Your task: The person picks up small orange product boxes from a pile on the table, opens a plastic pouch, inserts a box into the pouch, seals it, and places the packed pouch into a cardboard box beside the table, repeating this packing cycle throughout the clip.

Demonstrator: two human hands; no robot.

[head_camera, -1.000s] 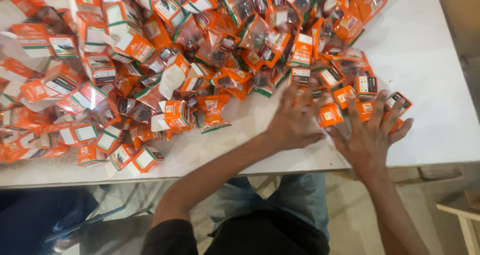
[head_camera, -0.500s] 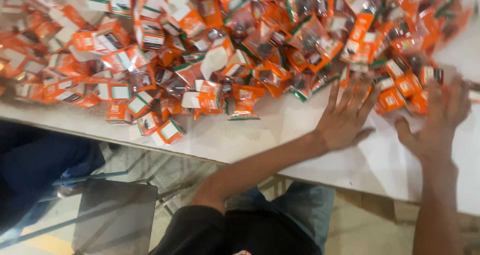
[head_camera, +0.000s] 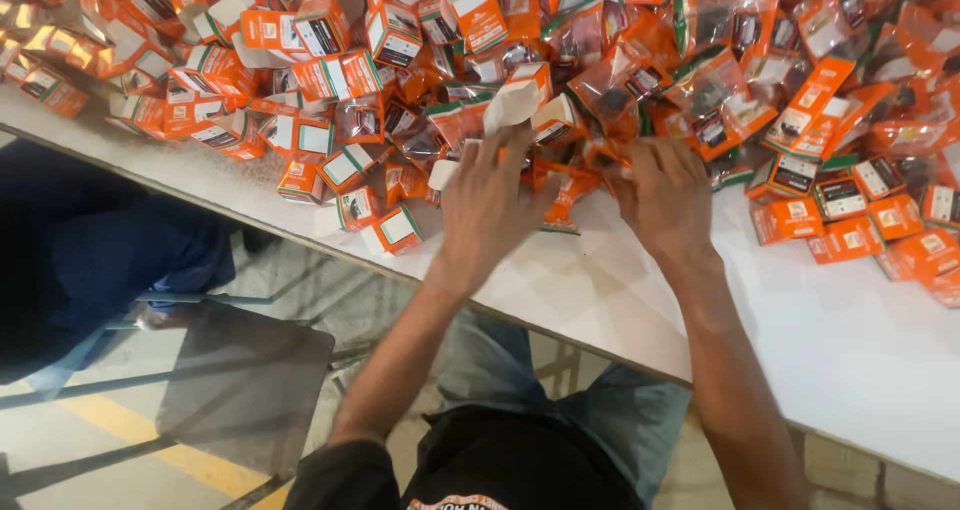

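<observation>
A big heap of small orange and white boxes [head_camera: 300, 35] and clear orange packets [head_camera: 720, 110] covers the white table [head_camera: 850, 340]. My left hand [head_camera: 490, 205] lies at the heap's near edge with its fingers spread, touching an open box with a white flap [head_camera: 515, 105]. Just to its right, my right hand [head_camera: 665, 195] reaches into the heap, its fingers curled on an orange packet [head_camera: 598, 156]. Loose boxes [head_camera: 395, 228] lie near my left hand along the table's edge.
The table's front edge runs diagonally from upper left to lower right. A person in dark blue clothes [head_camera: 90, 260] sits at the left. A grey stool seat [head_camera: 245, 380] stands below the table, on a floor with a yellow line [head_camera: 150, 445].
Both hands have shifted left from the heap's right end to its middle, and the right hand's fingers have closed on a packet. The view has swung with them.
</observation>
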